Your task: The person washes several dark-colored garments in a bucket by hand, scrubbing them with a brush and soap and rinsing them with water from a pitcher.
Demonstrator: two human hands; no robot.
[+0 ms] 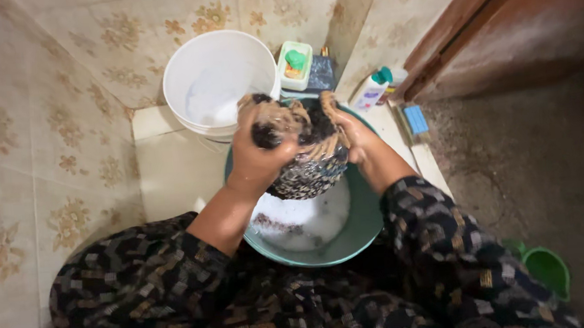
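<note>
Head view: left hand [259, 156] and right hand [358, 140] both clenched on wet patterned cloth [305, 163] above green basin [360, 231]; soapy cloth could slip, splashing suds.

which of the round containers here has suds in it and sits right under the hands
The green basin, under the left hand and right hand gripping the patterned cloth. The white bucket stands behind it; the small green cup sits off right.

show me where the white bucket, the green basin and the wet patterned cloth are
white bucket [185, 69], head view, on its left rim.
green basin [366, 223], head view, on its right inner wall.
wet patterned cloth [306, 173], head view, on its hanging lower part.
</note>
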